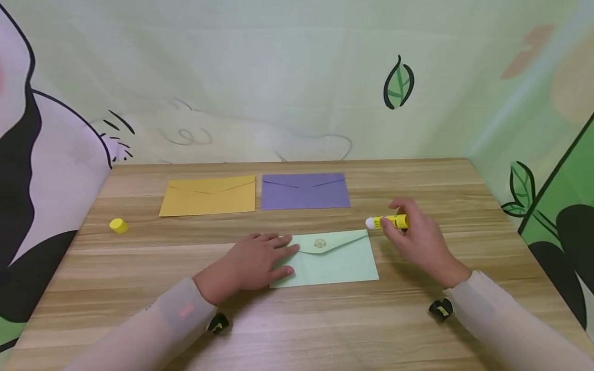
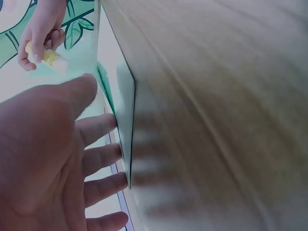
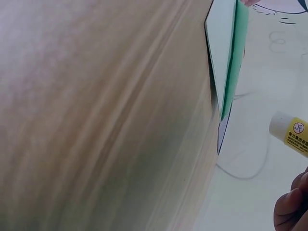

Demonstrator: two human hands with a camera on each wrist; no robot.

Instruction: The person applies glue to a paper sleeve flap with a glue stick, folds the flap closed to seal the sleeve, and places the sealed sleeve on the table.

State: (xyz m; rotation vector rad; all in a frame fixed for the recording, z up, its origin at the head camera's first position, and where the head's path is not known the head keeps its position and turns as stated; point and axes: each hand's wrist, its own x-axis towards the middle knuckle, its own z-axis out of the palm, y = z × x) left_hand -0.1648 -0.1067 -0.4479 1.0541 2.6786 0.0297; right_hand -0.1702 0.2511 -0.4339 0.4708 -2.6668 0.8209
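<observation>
A mint green envelope (image 1: pixel 343 265) lies on the table in front of me, its pointed flap along the far side with a small round emblem on it. My left hand (image 1: pixel 255 260) rests over its left end, fingers spread and straight. In the left wrist view the fingertips (image 2: pixel 115 180) meet the envelope's edge. To the right, my right hand (image 1: pixel 424 245) holds a yellow glue stick (image 1: pixel 398 221) between thumb and fingers, above the table. The white tip of the stick is uncapped and points left, just beyond the envelope's far right corner.
A yellow cap (image 1: pixel 118 225) stands alone at the table's left. Toward the back lie a golden yellow envelope (image 1: pixel 211 198) and, right of it, a purple envelope (image 1: pixel 305 193). A printed cloth backdrop (image 1: pixel 278 77) hangs behind the wooden table (image 1: pixel 297 330).
</observation>
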